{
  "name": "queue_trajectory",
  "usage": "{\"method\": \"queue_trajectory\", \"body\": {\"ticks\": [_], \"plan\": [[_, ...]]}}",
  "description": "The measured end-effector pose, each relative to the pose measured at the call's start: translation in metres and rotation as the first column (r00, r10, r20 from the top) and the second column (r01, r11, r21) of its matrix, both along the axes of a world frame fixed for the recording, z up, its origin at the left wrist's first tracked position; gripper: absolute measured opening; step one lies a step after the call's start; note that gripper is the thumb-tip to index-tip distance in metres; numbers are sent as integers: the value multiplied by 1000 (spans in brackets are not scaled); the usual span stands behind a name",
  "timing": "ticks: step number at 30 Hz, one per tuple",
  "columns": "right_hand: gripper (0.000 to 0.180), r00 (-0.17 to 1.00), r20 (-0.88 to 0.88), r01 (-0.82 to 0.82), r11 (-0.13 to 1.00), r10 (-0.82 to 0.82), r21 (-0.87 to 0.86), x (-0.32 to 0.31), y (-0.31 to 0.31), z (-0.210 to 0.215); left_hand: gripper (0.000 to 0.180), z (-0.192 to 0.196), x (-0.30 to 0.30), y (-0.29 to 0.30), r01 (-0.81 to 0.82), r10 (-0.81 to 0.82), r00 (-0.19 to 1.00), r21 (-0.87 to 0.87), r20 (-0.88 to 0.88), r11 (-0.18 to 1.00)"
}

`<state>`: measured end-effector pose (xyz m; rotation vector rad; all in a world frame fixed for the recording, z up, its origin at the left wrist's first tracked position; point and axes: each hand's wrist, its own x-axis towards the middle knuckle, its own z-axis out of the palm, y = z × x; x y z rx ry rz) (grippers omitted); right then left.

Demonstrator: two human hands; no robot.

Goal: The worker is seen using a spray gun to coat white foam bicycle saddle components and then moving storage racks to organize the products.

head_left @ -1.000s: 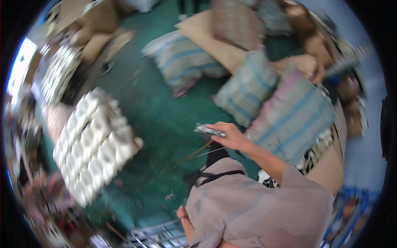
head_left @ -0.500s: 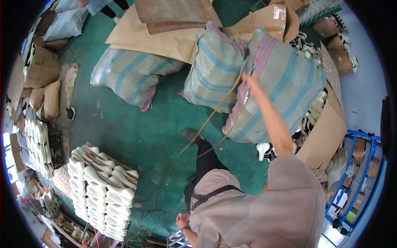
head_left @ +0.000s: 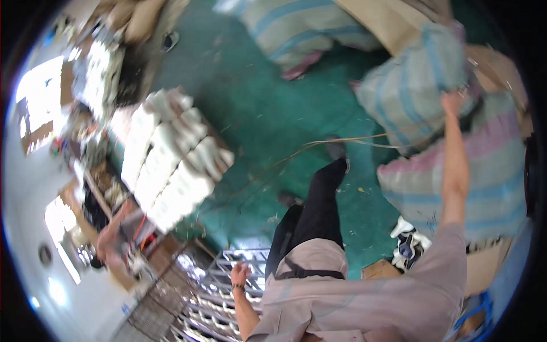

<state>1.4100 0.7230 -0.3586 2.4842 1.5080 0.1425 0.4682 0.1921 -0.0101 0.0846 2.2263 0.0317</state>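
Green floor runs under piled sacks. Right hand (head_left: 454,102) is clamped on the top edge of the striped sack (head_left: 407,94), which looks bulky, soft, probably heavy; grip its gathered corner. Left hand (head_left: 240,275) hangs open, empty.

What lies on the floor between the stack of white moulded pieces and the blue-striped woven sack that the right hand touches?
In the head view, mostly bare green floor separates the stack of white moulded pieces from the blue-striped woven sack under the right hand; a thin tan cord crosses it.
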Motion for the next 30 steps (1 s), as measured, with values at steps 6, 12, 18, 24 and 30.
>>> {"method": "queue_trajectory", "body": {"ticks": [6, 12, 18, 24, 30], "plan": [[57, 870, -405, 184, 946, -283, -265, -40, -81, -31, 39, -28, -21, -23, -104, 99, 994, 103, 54, 989], [36, 433, -664, 3, 738, -609, -675, -365, -182, 34, 44, -86, -67, -70, -335, 315, 942, 330, 112, 883], [54, 383, -747, -402, 630, -543, -664, -655, -205, 109, 52, -127, -104, -105, -659, 631, 751, 186, 193, 728], [36, 430, -888, -635, 646, -160, -424, -840, -75, 154, 35, -144, -121, -81, -766, 696, 630, 125, 345, 631], [34, 225, -930, -623, 691, -292, -368, -1063, 91, 134, 29, -150, -145, 17, -855, 810, 518, 168, 275, 490]]}}
